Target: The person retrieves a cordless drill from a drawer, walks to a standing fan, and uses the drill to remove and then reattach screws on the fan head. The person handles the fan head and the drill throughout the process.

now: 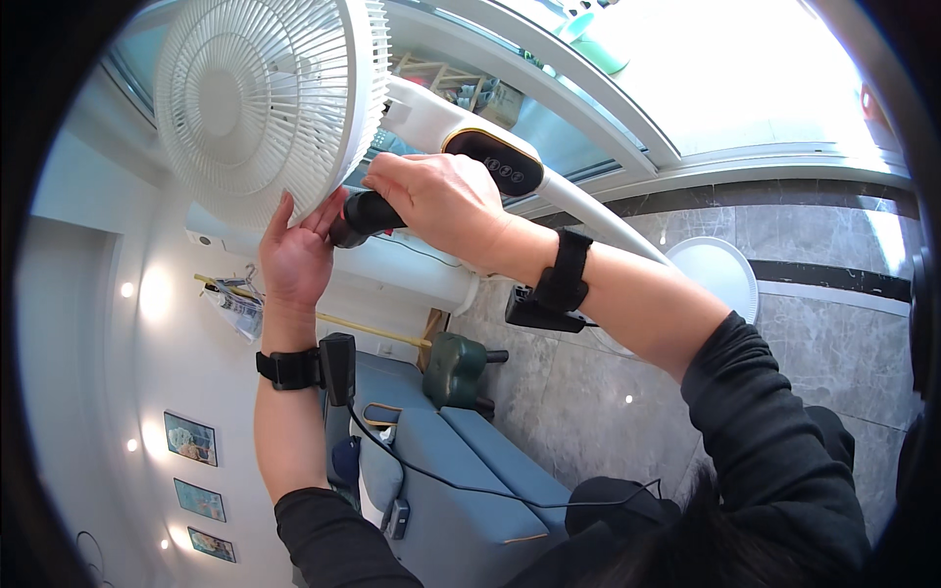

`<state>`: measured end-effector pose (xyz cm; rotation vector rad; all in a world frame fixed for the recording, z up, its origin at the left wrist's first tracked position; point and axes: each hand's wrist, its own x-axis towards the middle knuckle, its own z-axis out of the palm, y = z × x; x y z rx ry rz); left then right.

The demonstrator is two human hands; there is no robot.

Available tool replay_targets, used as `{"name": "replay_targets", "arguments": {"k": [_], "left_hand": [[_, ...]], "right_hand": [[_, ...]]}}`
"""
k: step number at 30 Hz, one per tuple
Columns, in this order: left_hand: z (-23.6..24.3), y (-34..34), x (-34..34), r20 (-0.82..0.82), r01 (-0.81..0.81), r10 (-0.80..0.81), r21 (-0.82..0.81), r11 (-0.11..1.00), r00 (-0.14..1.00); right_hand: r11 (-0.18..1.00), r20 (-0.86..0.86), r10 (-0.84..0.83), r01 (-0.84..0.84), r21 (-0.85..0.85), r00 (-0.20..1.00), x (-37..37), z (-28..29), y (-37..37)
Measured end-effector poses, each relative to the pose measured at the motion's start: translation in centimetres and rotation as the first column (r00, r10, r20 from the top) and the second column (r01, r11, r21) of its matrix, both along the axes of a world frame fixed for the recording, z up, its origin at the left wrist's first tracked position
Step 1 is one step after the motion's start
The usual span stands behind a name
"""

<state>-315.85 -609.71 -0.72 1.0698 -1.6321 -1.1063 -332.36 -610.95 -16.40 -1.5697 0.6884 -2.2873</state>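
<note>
A white standing fan fills the upper left, its round grille (221,103) tilted with the front facing left. My left hand (297,260) is at the lower edge of this grille, thumb against the front and fingers at the back of the rim. My right hand (441,201) is closed around a black rounded tool (368,216) with a glossy dark end. That end lies beside my left fingers, close to the rim; its exact kind and any tip are hidden. Just behind my right hand is the fan's black control panel (500,162), edged in gold on the white neck.
The fan's white pole (608,220) runs down to a round base (714,276) on grey tiles (598,421). Below are a blue sofa (461,470) and a green stool (454,369). Windows line the top. A black cable (461,485) trails from my left wrist device.
</note>
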Motion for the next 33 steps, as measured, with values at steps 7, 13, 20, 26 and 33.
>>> {"name": "replay_targets", "arguments": {"k": [7, 13, 20, 26, 33], "left_hand": [[0.0, 0.2, -0.5, -0.022, -0.048, 0.048, -0.022, 0.999, 0.999], [-0.1, 0.5, -1.1, 0.046, -0.277, 0.278, -0.027, 0.961, 0.96], [-0.1, -0.1, -0.3, 0.017, -0.238, 0.238, -0.006, 0.971, 0.971], [0.4, 0.1, 0.2, -0.028, -0.233, 0.234, 0.036, 0.972, 0.972], [4.5, -1.3, 0.9, -0.201, -0.29, 0.237, -0.295, 0.91, 0.95]], "right_hand": [[0.995, -0.009, -0.087, 0.086, -0.046, 0.996, 0.3, 0.7, -0.2], [0.991, 0.014, -0.134, 0.135, -0.025, 0.991, -0.1, 1.4, -0.7], [0.989, -0.026, -0.146, 0.145, -0.037, 0.989, 0.2, 1.1, -0.4], [0.993, -0.023, -0.115, 0.114, -0.041, 0.993, -0.5, 1.0, -0.7], [0.951, -0.207, 0.309, -0.298, 0.084, 0.928, -2.6, -3.7, 0.1]]}}
